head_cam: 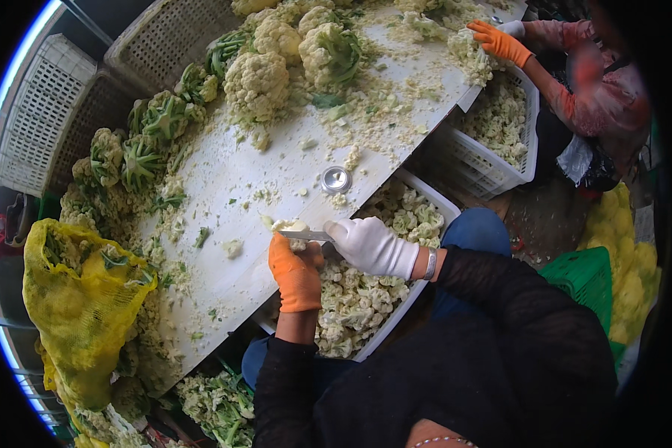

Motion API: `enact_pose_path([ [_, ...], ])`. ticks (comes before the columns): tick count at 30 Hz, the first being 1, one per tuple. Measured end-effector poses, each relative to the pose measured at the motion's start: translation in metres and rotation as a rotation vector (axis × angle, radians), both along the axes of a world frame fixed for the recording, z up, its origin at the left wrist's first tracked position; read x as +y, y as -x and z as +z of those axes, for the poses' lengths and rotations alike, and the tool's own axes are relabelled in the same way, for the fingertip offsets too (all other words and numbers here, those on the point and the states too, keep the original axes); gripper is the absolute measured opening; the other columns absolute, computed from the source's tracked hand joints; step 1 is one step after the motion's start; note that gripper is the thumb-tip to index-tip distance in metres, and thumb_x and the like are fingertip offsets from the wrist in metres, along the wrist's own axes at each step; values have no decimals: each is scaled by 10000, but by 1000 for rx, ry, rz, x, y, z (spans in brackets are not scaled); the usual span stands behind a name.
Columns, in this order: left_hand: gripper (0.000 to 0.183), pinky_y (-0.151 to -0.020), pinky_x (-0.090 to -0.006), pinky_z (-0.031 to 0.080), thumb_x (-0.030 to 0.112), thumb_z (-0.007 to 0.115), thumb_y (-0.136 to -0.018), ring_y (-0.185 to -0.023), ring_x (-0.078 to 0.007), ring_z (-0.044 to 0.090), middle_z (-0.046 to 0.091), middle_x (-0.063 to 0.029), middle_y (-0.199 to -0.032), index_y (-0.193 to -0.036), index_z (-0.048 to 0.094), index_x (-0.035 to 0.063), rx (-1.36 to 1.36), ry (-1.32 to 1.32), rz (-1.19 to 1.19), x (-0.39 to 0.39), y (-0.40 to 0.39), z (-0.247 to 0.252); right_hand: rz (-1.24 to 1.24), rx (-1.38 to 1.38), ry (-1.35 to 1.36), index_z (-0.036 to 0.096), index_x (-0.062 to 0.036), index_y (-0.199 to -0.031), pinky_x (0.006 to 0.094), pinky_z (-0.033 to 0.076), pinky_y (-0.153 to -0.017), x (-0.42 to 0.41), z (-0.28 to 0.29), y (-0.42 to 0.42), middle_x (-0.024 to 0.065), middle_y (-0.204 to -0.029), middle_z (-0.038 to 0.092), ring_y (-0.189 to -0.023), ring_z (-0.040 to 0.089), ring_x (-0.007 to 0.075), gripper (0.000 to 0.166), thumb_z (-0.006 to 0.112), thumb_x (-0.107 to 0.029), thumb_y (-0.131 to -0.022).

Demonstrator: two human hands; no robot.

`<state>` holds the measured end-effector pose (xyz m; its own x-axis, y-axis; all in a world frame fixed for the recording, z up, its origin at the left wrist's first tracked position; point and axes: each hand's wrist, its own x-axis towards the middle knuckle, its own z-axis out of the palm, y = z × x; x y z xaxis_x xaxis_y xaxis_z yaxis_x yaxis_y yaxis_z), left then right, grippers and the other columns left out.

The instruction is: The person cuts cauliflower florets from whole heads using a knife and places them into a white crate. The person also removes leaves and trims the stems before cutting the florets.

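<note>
My left hand (295, 274), in an orange glove, holds a piece of cauliflower (291, 226) over the near edge of the white table (246, 235). My right hand (369, 246), in a white glove, grips a knife whose blade (308, 235) points left and lies against the piece. Below both hands stands a white plastic crate (448, 210) filled with cut cauliflower florets (353, 313). A round metal dish (336, 180) rests on the table beyond my right hand. Whole cauliflower heads (256, 84) are piled at the table's far side.
A co-worker's orange-gloved hand (498, 43) touches cauliflower at the upper right, above another crate (529, 120) of florets. A yellow mesh bag (84, 313) stands at the left. Perforated crates (42, 112) line the far side. Behind me at right is a green crate (582, 280).
</note>
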<state>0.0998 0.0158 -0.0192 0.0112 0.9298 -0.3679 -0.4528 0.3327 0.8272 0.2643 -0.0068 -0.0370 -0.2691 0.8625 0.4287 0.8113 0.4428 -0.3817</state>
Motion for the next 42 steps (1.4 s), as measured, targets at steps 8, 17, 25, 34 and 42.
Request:
enact_pose_path([
  [8,422,-459,-260,362,454,422,-1012,-579,-143,514,636,-96,-887,-1079,583,69,-32,13,9,8,11,21,-72,242,180,576,-15,-935,444,496,-582,19,17,-17,204,-754,617,-700,630,396,149,574,-163,-949],
  [17,605,-416,-245,300,684,344,-976,-503,-115,449,661,-46,-836,-1080,594,142,32,28,-57,7,5,15,182,385,460,577,-30,-945,495,500,-675,-2,38,-3,233,-781,622,-780,622,439,189,532,-212,-966],
  [25,594,-419,-223,319,673,383,-975,-512,-85,463,648,-10,-790,-1028,612,127,127,-16,-44,8,0,5,94,285,416,554,-15,-1064,473,517,-650,-10,35,1,227,-746,628,-761,643,411,193,527,-178,-965],
  [34,489,-508,-199,430,529,439,-1019,-637,-68,552,658,-9,-906,-1124,609,82,301,-277,-111,1,-10,-1,203,475,511,560,25,-1023,431,502,-643,0,25,-3,226,-739,621,-711,640,400,212,498,-172,-977],
  [42,414,-524,-189,429,343,486,-1030,-680,-53,544,630,-6,-954,-1332,522,61,178,-183,-272,-4,-1,25,233,888,1113,613,-25,-963,243,408,-499,4,47,-14,-18,-619,488,-542,466,73,275,474,-257,-1015],
])
